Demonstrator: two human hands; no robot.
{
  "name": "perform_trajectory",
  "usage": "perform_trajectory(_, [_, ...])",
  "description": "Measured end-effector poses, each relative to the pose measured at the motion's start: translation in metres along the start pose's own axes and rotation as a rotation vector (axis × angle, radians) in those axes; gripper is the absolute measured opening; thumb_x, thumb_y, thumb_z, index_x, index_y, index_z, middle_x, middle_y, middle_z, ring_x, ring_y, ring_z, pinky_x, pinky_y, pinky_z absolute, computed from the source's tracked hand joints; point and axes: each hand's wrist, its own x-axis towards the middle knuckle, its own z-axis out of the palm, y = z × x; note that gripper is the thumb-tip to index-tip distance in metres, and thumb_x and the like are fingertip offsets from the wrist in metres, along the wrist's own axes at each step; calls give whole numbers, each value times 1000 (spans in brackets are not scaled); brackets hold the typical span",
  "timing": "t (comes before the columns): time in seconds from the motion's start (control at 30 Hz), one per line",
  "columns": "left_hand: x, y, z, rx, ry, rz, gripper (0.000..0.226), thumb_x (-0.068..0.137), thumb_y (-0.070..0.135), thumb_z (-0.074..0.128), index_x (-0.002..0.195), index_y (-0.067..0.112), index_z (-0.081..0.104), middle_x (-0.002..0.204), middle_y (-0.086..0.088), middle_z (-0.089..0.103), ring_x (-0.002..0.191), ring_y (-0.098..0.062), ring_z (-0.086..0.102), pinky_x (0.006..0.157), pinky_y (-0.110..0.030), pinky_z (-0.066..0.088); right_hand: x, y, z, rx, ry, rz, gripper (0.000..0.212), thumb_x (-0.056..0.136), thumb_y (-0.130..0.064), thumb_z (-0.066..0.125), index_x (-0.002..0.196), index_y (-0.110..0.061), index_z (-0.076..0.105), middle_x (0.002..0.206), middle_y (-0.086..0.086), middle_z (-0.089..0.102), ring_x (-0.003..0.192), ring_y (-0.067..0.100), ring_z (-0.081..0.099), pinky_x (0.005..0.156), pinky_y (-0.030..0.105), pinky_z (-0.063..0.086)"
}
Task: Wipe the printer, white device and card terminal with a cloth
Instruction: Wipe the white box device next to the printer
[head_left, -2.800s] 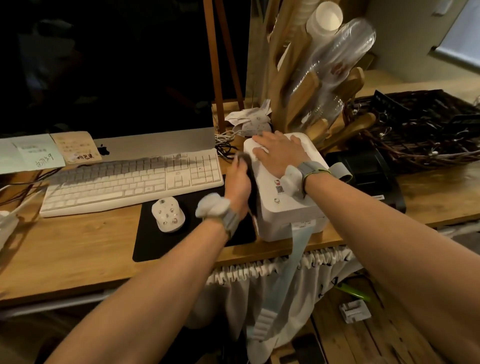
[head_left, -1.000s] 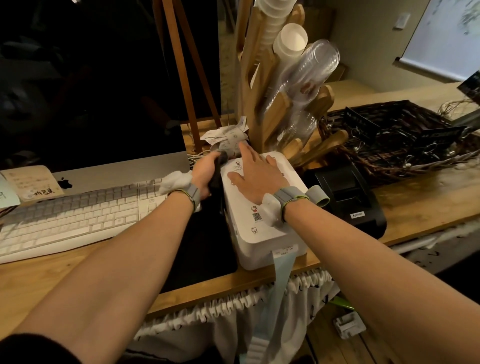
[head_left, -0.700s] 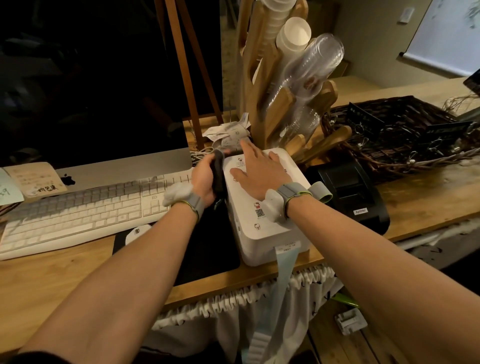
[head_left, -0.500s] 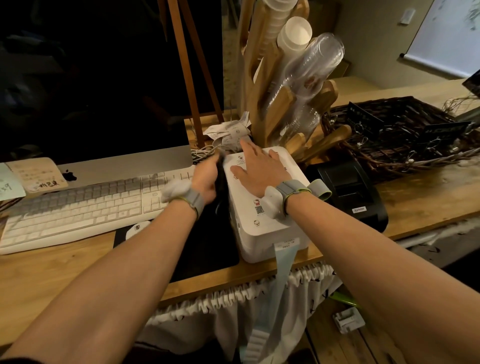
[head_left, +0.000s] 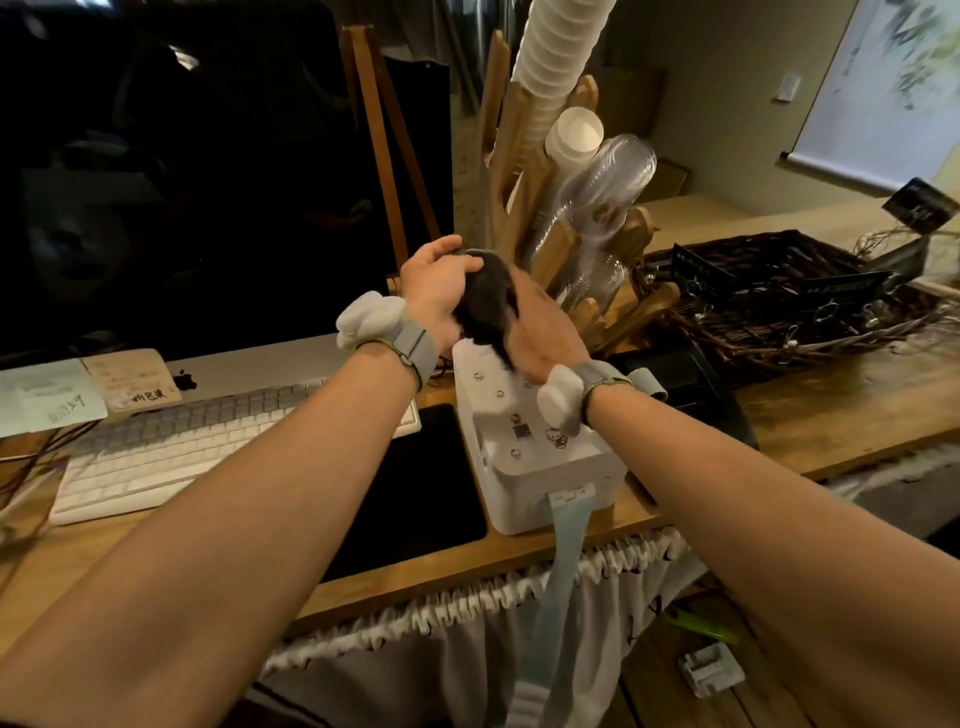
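Observation:
The white device, a boxy label printer with small stickers on top and a pale blue strip hanging from its front, stands at the desk's front edge. Above its rear end both hands meet around a dark cloth. My left hand grips the bunched cloth from the left. From the right, my right hand closes on the same cloth. The black printer sits just right of the white device, partly hidden by my right wrist. No card terminal can be made out.
A white keyboard and black mouse mat lie left of the white device, below a dark monitor. Behind stands a wooden cup holder with stacked cups. A wicker basket sits to the right.
My right hand has lifted off the white device's top and joined my left hand on the cloth. The cloth has risen from the device's left side to above its rear.

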Motion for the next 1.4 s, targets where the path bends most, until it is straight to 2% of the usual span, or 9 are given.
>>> perform_trajectory(0.13, [-15, -9, 9, -40, -129, -167, 13, 92, 11, 55, 103, 12, 63, 106, -15, 66, 99, -31, 64, 76, -38, 56, -18, -7, -17, 152, 101, -35, 47, 95, -35, 30, 140, -26, 36, 142, 6, 46, 125, 19, 46, 98, 22, 30])
perform_trajectory(0.23, [-19, -27, 3, 489, -154, -40, 26, 88, 19, 60, 108, 7, 70, 106, -16, 69, 100, -33, 64, 85, -40, 54, -31, 2, -21, -63, -15, -43, 42, 94, -31, 38, 134, -22, 47, 145, 3, 41, 131, 22, 42, 104, 29, 31])
perform_trajectory(0.4, [0, -26, -19, 649, 71, 114, 27, 72, 9, 59, 48, 15, 48, 56, 0, 45, 63, -18, 41, 55, -29, 36, -46, 8, -10, -290, -243, 5, 49, 94, -30, 40, 142, -24, 40, 155, 1, 29, 141, 25, 28, 116, 38, 23])
perform_trajectory(0.63, [14, -54, -39, 724, 34, 94, 20, 80, 9, 55, 67, 18, 67, 84, -5, 66, 84, -22, 57, 82, -34, 50, -46, -13, 19, -439, -422, -277, 45, 94, -42, 35, 132, -27, 53, 152, 2, 36, 137, 26, 32, 108, 43, 33])
perform_trajectory(0.8, [18, -58, -46, 712, -13, 106, 25, 83, 8, 53, 69, 24, 67, 80, 2, 63, 76, -14, 53, 76, -28, 43, -32, 11, 7, -421, -266, 35, 45, 94, -34, 42, 137, -22, 43, 143, 7, 42, 130, 30, 41, 107, 42, 36])
perform_trajectory(0.93, [20, -58, -38, 791, -2, 147, 27, 92, 12, 49, 101, 17, 74, 96, 4, 61, 92, -16, 55, 84, -28, 45, -41, -1, 24, -422, -396, -178, 49, 92, -29, 45, 140, -22, 40, 145, 7, 38, 131, 30, 37, 106, 43, 35])
perform_trajectory(1.13, [19, -57, -40, 842, 19, 205, 22, 93, 21, 51, 98, 21, 72, 92, 5, 62, 89, -16, 55, 76, -25, 41, -39, 3, 11, -483, -223, -243, 33, 81, -37, 52, 111, -26, 59, 113, 2, 61, 103, 26, 56, 83, 33, 42])
perform_trajectory(1.27, [16, -56, -47, 856, 51, 247, 18, 92, 23, 52, 92, 26, 70, 84, 5, 63, 75, -13, 55, 61, -23, 40, -35, 5, 14, -390, -278, -31, 61, 87, -39, 47, 145, -25, 30, 150, 5, 35, 137, 27, 31, 111, 44, 27])
perform_trajectory(1.4, [16, -54, -51, 838, 87, 247, 19, 94, 24, 51, 89, 23, 69, 85, 3, 63, 78, -16, 56, 69, -23, 39, -41, -9, 37, -535, -364, -293, 47, 93, -41, 40, 132, -16, 48, 145, 7, 38, 134, 30, 32, 105, 44, 33])
